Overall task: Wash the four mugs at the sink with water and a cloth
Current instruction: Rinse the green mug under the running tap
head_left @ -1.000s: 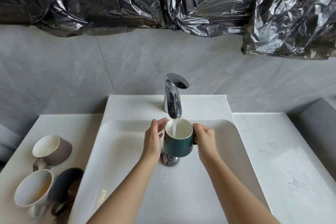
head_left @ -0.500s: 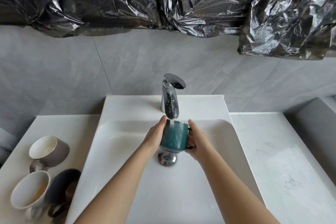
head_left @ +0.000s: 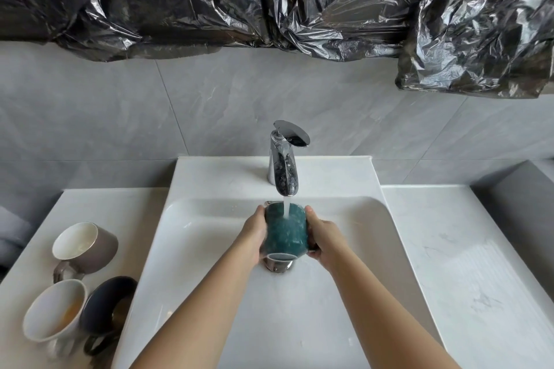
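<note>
A dark green mug [head_left: 284, 234] lies tipped on its side over the white sink basin [head_left: 195, 263], its base facing me and its mouth turned away. Water runs from the chrome faucet [head_left: 284, 165] onto the mug's upper side. My left hand [head_left: 254, 234] grips its left side and my right hand [head_left: 322, 240] grips its right side. Three more mugs lie on the left counter: a taupe mug [head_left: 90, 246], a white mug [head_left: 52, 313] with a brownish stain inside, and a dark navy mug [head_left: 106, 305]. No cloth is in view.
The chrome drain [head_left: 277, 265] sits just under the held mug. A white marble counter [head_left: 464, 263] stretches to the right of the basin. Crumpled black plastic sheeting [head_left: 269, 0] hangs along the grey tiled wall above.
The green mug went from upright, filling under the stream, to tipped away on its side. Both hands turned with it and the water now hits its outer wall.
</note>
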Tool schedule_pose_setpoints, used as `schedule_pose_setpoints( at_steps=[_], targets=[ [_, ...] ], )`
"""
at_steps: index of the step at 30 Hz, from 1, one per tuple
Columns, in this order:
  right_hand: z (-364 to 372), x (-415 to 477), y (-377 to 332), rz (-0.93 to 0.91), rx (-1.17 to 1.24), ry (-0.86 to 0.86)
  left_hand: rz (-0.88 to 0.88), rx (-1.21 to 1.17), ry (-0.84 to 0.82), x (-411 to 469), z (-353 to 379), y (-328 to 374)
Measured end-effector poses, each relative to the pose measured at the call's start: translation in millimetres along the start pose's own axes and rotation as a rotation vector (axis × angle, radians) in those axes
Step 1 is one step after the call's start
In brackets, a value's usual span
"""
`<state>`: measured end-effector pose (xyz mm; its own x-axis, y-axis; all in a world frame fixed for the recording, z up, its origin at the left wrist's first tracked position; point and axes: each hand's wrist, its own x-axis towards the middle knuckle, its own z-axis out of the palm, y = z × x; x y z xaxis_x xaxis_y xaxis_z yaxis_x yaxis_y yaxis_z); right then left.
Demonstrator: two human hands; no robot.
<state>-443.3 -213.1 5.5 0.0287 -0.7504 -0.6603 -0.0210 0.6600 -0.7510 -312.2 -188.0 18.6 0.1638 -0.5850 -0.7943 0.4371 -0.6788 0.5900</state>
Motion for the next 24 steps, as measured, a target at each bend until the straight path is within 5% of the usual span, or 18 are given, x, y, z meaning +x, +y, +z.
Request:
schedule_pose_setpoints(
  at_steps=[9,18,21,24],
  targets=[
    [19,-8,-13,-0.255,-0.351,-0.101,-0.014,-0.198,0.057,2,-20,-11],
    [7,5,5,-0.035,-0.040,-0.035,0.010,-0.097,-0.291,-4,-18,-11],
    [7,-1,0,-0.133,-0.228,-0.021,0.047,-0.010,-0.215,0,-12,-13],
    [10,-16,-3,-0.075,-0.190,-0.248,0.127,0.131,-0.057,5,-9,-12]
  ],
)
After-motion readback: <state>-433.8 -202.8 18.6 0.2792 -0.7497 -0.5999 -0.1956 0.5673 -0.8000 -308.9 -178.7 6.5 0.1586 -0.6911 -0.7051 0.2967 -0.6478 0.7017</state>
